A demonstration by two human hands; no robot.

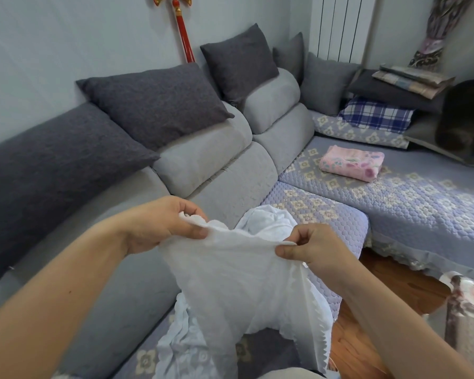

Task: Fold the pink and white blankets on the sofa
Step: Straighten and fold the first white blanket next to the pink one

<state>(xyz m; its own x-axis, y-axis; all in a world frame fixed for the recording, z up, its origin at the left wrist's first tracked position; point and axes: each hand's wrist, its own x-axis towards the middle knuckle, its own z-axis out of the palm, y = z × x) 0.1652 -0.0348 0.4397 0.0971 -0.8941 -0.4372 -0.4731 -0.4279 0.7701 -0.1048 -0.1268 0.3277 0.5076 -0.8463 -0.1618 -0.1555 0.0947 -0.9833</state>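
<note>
Grey cushions, plaid pillow, wood floor

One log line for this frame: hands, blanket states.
left hand: pinches white blanket edge | right hand: pinches same edge | white blanket: unfolded, hanging | pink blanket: folded on sofa

left forearm: showing bare, no sleeve reaching it
right forearm: showing bare to the frame edge
left hand: wearing nothing
right hand: wearing nothing
</note>
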